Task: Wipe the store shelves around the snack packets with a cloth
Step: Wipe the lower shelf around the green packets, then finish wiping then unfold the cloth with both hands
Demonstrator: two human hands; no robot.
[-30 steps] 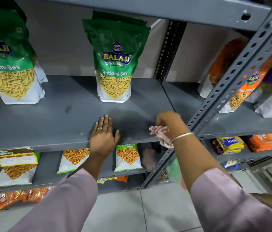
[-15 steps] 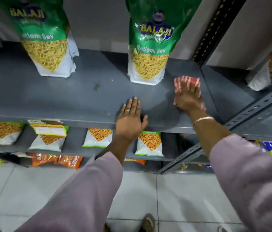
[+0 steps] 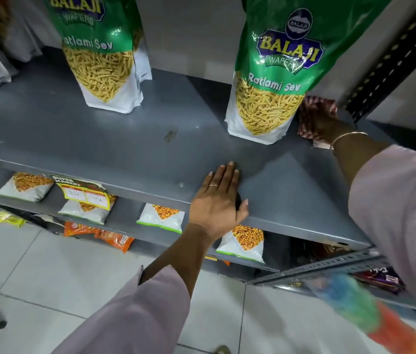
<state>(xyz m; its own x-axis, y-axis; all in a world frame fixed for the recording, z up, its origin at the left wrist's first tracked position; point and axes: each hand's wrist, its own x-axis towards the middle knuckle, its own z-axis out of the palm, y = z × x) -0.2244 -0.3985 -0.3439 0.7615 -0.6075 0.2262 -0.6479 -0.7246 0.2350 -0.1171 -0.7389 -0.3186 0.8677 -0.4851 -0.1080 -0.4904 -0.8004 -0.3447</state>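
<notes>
My right hand (image 3: 323,123) has its fingers pressed down on the red-and-white cloth (image 3: 314,112), pinning it flat against the grey shelf (image 3: 99,134) rather than bunching it; the fingertips themselves are hidden behind the packet's edge, so I cannot tell how far they curl. The cloth lies at the back right of the shelf, touching the lower right corner of the nearer Ratlami Sev packet (image 3: 273,80) and close to the perforated black upright (image 3: 391,54). A thin bangle (image 3: 345,137) circles that wrist, and the pale lilac sleeve (image 3: 401,213) runs back toward me.

My left hand (image 3: 218,203) is released and empty, palm down with fingers straight and together, resting on the front lip of the same shelf; a ring (image 3: 213,185) shows on one finger. The thumb hooks slightly over the edge.

A second Ratlami Sev packet (image 3: 102,52) stands upright further left on the shelf, well apart from the first, with a small dark smudge (image 3: 171,135) on the bare metal between them.

On the shelf below, small snack packs (image 3: 160,217) lie flat, and one carries a yellow price tag (image 3: 86,195). A multicoloured duster (image 3: 370,318), blurred, hangs at lower right near my right arm. Pale floor tiles (image 3: 35,264) fill the bottom.
</notes>
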